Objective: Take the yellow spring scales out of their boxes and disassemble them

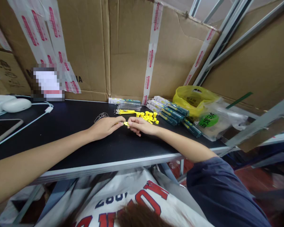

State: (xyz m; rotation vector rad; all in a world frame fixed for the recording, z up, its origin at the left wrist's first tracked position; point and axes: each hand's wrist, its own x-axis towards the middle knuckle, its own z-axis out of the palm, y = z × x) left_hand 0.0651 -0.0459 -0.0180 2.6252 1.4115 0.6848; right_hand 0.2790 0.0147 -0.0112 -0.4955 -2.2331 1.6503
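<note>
Above the black tabletop, my two hands meet over a small yellow plastic part. My right hand pinches its right end between thumb and fingers. From the other side my left hand has thumb and forefinger closed at the part's left end; what exactly lies between them is hidden. Just behind my left hand is a tangle of thin metal wire pieces. Behind my right hand lie several loose yellow plastic pieces, and yellow rods with metal hooked ends are beside them.
Clear plastic tubes lie farther back. To the right are stacked slim green-and-white boxes, a yellow plastic bag and a clear bag with a green label. White cables run at the left. Tall cardboard walls the back.
</note>
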